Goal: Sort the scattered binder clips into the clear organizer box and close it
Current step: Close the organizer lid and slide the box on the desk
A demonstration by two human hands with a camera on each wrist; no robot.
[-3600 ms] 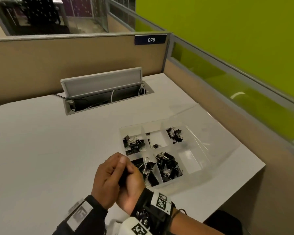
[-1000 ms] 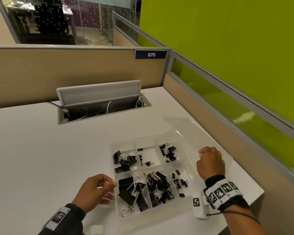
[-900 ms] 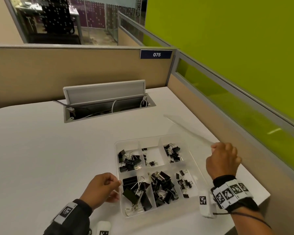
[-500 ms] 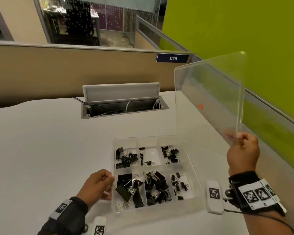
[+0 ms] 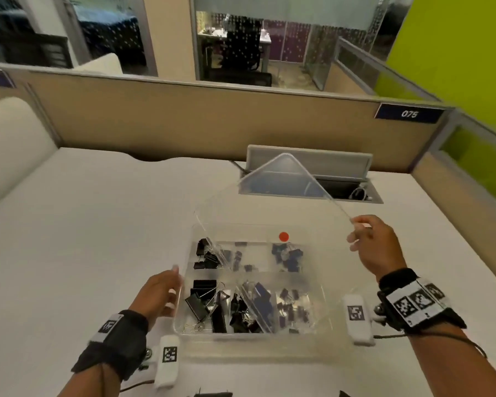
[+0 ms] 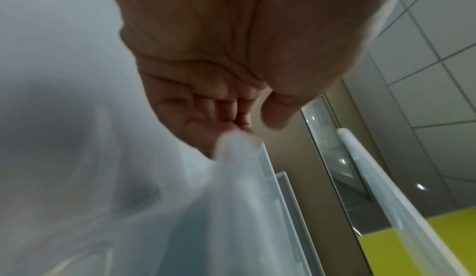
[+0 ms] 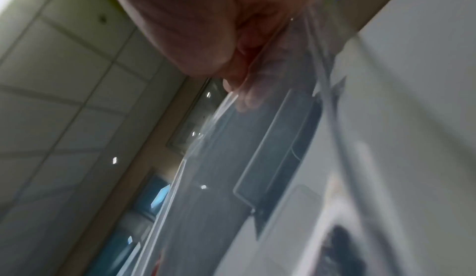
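Observation:
The clear organizer box [image 5: 252, 336] sits on the white desk [image 5: 98, 239], with black binder clips [image 5: 209, 305] in several compartments. Its clear lid [image 5: 278, 196], marked with a red dot, slants partway down over the box. My right hand [image 5: 358, 233] pinches the lid's free edge above the box's right side. In the right wrist view the right hand [image 7: 231, 73] has its fingertips on the lid [image 7: 231, 158]. My left hand [image 5: 172, 287] rests against the box's left wall with loosely curled fingers. The left wrist view shows the left hand [image 6: 244, 121] at the blurred box [image 6: 231, 199] corner.
An open cable hatch [image 5: 312, 179] with a raised grey flap lies in the desk just behind the box. Beige partitions [image 5: 212, 118] close the back and right sides. Bare desk stretches to the left of the box.
The right hand has swung the lid from upright down and leftwards over the box. The left hand has stayed at the box's left wall. The camera view has turned left.

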